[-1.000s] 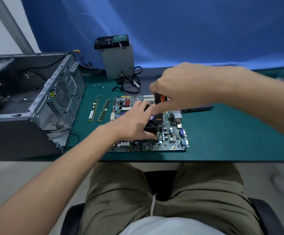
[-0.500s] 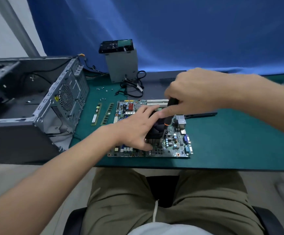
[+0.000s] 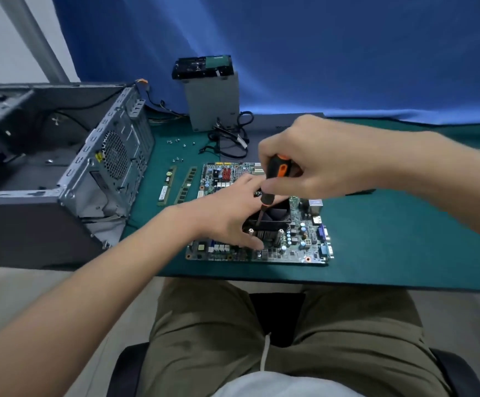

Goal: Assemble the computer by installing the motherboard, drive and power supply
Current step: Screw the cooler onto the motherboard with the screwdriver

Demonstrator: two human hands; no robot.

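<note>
Lap: my olive shorts [image 3: 210, 325] on a dark chair [image 3: 459, 371], close under the table's near edge.
Table: a green mat [image 3: 405, 253] covers it, right up to that edge.
Motherboard [image 3: 302, 245]: flat on the mat at the near edge, about the middle of the table, outside the case.
CPU cooler [image 3: 273, 224]: sits on the board, with its finned heatsink and two screw posts showing on the near side.
Left hand [image 3: 221, 213]: laid over the cooler's left part, thumb along its near side and fingers reaching over the far side – I hold it between them.
Right hand [image 3: 313, 161]: above the board, fingers curled round the handle of the screwdriver.
Screwdriver [image 3: 279, 170]: black and orange handle, tilted, with the shaft going down into the cooler beside my left fingers. I cannot see the tip.
RAM sticks: two, [image 3: 166, 183] and [image 3: 186, 186], lying side by side just left of the board, between it and the case.
Screws [image 3: 178, 159]: loose on the mat beyond the sticks, with a few more farther back.
Computer case [image 3: 112, 167]: on its side at the table's left end, open side up, its rear fan grille facing the board.
Power supply [image 3: 213, 101]: a grey box standing on end near the far edge.
Hard drive [image 3: 201, 67]: lies on top of the power supply.
Cables [image 3: 230, 138]: a black tangle at the foot of the power supply.
Backdrop [image 3: 319, 53]: blue cloth behind the far edge.
</note>
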